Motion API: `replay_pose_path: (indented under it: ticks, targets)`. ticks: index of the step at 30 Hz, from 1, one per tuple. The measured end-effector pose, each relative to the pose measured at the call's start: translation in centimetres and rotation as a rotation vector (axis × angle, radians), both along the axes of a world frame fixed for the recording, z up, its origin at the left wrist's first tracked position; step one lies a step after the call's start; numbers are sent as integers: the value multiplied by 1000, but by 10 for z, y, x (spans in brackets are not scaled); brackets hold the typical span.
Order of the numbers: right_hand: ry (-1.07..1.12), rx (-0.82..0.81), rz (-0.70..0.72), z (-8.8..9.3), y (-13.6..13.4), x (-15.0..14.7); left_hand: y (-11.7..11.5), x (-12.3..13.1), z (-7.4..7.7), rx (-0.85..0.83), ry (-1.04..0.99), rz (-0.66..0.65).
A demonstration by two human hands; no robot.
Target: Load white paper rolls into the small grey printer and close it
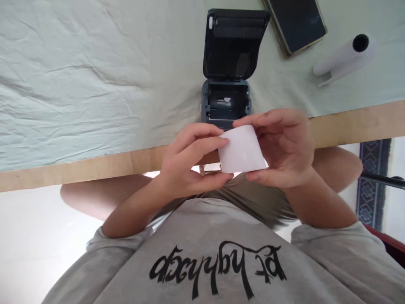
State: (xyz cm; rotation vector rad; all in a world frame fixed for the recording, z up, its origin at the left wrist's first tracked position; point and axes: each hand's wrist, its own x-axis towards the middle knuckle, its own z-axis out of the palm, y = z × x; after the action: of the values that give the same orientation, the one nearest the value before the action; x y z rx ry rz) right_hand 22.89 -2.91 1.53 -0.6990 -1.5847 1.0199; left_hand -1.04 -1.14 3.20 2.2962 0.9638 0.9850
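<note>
your left hand (190, 162) and right hand (283, 147) pinch the white paper roll (242, 150) between curled fingers, at six o'clock from the open printer (228, 84), above the table edge (95, 166).

An open dark printer (229, 63) is sitting on a pale cloth (95, 84) covering the worktop (357, 122), with a phone (297, 23) and a white roll (343, 59) lying near it.

Wooden table (348, 122) under pale green cloth (95, 84), open black printer (226, 63), phone (297, 23), white paper roll (343, 57)
</note>
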Motion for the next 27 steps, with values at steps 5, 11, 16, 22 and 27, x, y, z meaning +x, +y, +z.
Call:
replay_pose_path:
  ticks: [5,11,16,22,27]
  targets:
    - [-47,-7,-45,0,1,0,-2,2,3,-15,-92,-42]
    - [-147,148,-47,7,2,-6,-8,6,6,-101,-70,-105]
    - [-261,198,-60,9,1,-12,-7,6,8,-88,-67,-122]
    - [-353,239,-41,12,-1,-15,-8,10,-4,85,-97,4]
    - [-439,216,37,18,0,-10,-4,11,-15,250,-237,-65]
